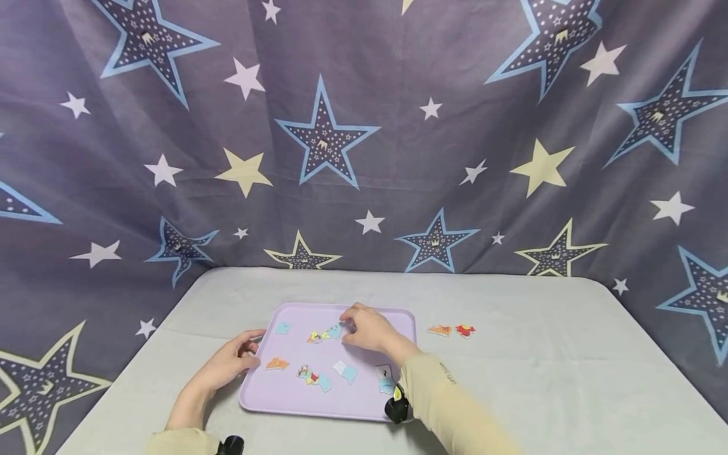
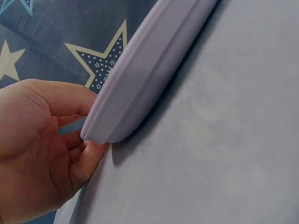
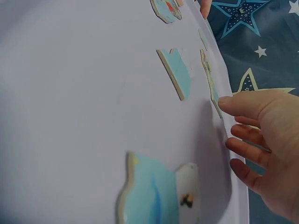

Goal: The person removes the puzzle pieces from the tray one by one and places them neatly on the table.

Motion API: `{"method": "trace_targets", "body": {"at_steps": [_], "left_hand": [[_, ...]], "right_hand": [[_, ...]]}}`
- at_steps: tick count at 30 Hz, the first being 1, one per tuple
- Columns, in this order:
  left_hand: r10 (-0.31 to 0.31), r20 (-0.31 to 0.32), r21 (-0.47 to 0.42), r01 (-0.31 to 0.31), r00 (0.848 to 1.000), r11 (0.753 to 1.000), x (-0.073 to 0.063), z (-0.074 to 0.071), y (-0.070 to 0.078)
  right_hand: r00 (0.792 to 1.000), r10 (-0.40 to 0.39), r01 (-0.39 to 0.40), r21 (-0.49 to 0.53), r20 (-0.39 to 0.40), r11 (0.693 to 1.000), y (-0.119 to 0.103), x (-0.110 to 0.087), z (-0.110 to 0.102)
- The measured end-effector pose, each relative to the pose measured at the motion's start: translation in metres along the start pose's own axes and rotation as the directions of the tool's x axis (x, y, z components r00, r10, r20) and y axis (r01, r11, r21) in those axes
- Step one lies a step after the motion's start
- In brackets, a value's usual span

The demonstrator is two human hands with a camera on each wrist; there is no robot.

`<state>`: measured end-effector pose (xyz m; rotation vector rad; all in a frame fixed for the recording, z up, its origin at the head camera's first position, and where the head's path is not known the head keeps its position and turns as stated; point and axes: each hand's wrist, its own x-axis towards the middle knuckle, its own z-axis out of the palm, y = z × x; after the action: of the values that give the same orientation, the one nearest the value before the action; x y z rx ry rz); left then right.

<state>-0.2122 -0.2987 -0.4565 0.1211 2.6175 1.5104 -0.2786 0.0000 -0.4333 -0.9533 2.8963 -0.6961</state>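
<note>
A light purple tray [image 1: 273, 395] lies on the table with several flat, brightly printed jigsaw puzzle pieces on it. My left hand [image 1: 227, 360] holds the tray's left rim, its thumb and fingertips at the edge in the left wrist view. Toward the far side of the tray, my right hand [image 1: 370, 330] reaches over, fingers spread and slightly bent. Its thumb tip meets the end of a joined blue and yellow piece pair [image 1: 330, 332]; a long joined strip [image 3: 211, 81] shows by that thumb in the right wrist view.
On the tray lie an orange piece [image 1: 277, 364], a pale blue piece [image 1: 283, 327], a joined colourful group [image 1: 315, 378], a white-and-blue piece [image 1: 344, 371] and another blue one [image 1: 385, 381]. Right of the tray, an orange piece [image 1: 440, 330] and a red piece [image 1: 465, 330] sit on the grey tablecloth.
</note>
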Motion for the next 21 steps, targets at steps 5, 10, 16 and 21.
{"method": "trace_targets", "body": {"at_steps": [5, 10, 16, 21], "left_hand": [[-0.019, 0.004, -0.003, 0.019, 1.000, 1.000, 0.001, 0.000, 0.001], [-0.017, -0.004, -0.002, 0.017, 1.000, 1.000, 0.001, -0.001, 0.003], [-0.021, 0.001, 0.004, 0.021, 1.000, 1.000, 0.001, -0.001, 0.002], [-0.037, -0.009, 0.004, 0.037, 0.999, 0.999, 0.002, 0.000, 0.002]], "right_hand": [[1.000, -0.016, 0.015, -0.037, -0.006, 0.999, -0.002, 0.006, 0.004], [0.998, -0.060, 0.057, -0.094, -0.027, 0.994, -0.006, 0.011, 0.009], [0.998, -0.041, 0.036, -0.117, -0.037, 0.993, -0.011, 0.012, 0.014], [0.999, 0.003, -0.007, -0.092, -0.046, 0.996, -0.011, 0.013, 0.018]]}}
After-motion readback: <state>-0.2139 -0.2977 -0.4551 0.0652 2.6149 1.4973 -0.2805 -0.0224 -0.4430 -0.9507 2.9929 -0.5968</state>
